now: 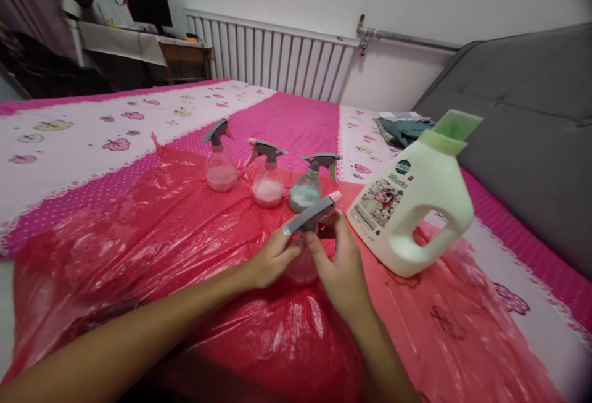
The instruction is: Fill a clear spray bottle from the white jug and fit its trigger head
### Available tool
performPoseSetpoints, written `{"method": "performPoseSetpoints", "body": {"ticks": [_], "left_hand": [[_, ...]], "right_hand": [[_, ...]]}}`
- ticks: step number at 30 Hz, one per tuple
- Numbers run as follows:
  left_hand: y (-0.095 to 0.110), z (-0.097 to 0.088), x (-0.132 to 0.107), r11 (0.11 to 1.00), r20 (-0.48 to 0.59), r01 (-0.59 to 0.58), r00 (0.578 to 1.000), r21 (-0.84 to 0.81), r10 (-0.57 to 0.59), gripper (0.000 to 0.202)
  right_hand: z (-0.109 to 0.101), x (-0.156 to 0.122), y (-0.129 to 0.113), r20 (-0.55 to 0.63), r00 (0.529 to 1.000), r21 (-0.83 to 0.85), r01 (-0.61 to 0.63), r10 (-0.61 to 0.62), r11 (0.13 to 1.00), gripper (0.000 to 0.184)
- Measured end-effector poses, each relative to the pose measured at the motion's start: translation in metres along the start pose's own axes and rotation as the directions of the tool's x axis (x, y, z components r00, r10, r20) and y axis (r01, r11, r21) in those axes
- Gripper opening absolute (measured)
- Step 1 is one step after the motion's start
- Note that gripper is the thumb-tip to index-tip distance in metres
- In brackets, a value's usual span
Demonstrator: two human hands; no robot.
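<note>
Close in front of me is a clear spray bottle with a grey trigger head tipped in pink. My left hand grips its neck from the left, and my right hand closes round the same neck from the right. Parts of the fingers are hidden behind the bottle. Just beyond stand three more spray bottles: one at the left, a pink-tipped one in the middle, and one with bluish contents at the right. A big white detergent jug with a green cap leans to my right.
Red plastic sheeting lies wrinkled over the pink patterned bedspread. Folded clothes rest near the grey headboard. A radiator lines the wall, and a desk with a monitor stands at the far left.
</note>
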State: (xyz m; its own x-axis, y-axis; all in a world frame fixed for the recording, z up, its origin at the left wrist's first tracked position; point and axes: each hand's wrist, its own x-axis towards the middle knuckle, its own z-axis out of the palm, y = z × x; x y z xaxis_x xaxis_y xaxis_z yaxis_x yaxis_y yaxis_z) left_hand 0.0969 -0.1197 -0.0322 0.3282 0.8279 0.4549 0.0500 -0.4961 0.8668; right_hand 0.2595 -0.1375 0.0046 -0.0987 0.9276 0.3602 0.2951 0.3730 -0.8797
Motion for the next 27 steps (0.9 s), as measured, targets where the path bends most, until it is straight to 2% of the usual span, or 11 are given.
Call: {"method": "performPoseSetpoints", "body": {"ticks": [15, 21, 27], "left_hand": [[0.0036, -0.0006, -0.0003, 0.996, 0.014, 0.068, 0.998, 0.050, -0.069, 0.061], [0.0056, 0.0022, -0.0020, 1.000, -0.013, -0.001, 1.000, -0.020, 0.001, 0.058], [-0.0039, 0.0025, -0.0062, 0.997, -0.021, -0.040, 0.999, -0.071, 0.039, 0.054]], "right_hand": [[-0.0006, 0.0014, 0.0036, -0.003, 1.000, -0.001, 0.011, -0.011, 1.000, 0.031], [0.0008, 0.0009, -0.0017, -0.031, 0.999, -0.015, -0.015, 0.015, 1.000, 0.034], [0.0018, -0.0003, -0.0054, -0.031, 0.999, -0.025, -0.006, 0.005, 1.000, 0.031]]}}
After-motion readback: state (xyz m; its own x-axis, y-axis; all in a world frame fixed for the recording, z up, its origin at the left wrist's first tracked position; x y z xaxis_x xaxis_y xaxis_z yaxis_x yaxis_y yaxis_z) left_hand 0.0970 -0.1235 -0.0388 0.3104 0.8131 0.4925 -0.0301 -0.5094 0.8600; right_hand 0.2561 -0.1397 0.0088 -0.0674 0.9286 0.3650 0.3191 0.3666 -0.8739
